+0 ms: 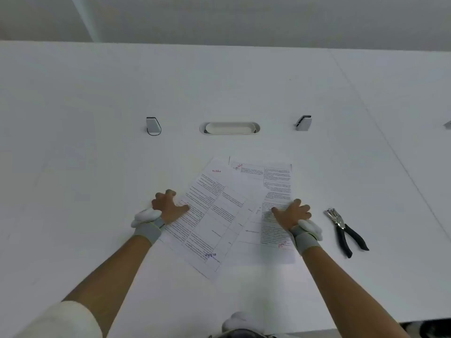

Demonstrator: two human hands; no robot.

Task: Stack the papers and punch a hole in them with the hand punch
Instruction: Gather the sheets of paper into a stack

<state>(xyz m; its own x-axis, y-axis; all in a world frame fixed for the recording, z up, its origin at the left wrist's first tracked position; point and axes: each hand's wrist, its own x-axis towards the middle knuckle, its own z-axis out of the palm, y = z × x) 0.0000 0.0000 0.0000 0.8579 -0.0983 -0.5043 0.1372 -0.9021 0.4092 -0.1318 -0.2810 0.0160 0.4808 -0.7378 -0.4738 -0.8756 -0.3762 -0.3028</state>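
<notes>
Two printed papers (220, 215), overlapped and askew, flat on white table (97, 142) near its front edge; upper sheet tilted toward the left, lower one squarer, showing at right. Not yet squared into a stack. Left hand (168, 206): fingers spread and curled, thumb pressed on left margin of tilted sheet, nothing grasped. Right hand (291, 213): splayed, palm down on right-hand sheet, nothing grasped. Grey wrist straps with white pods on both wrists. Hand punch (345, 230): metal head, black handles, lying on table just right of papers, apart from right hand, untouched. Further back: oval cable tray (229, 128) recessed in table, flanked by two small grey brackets (153, 125).
</notes>
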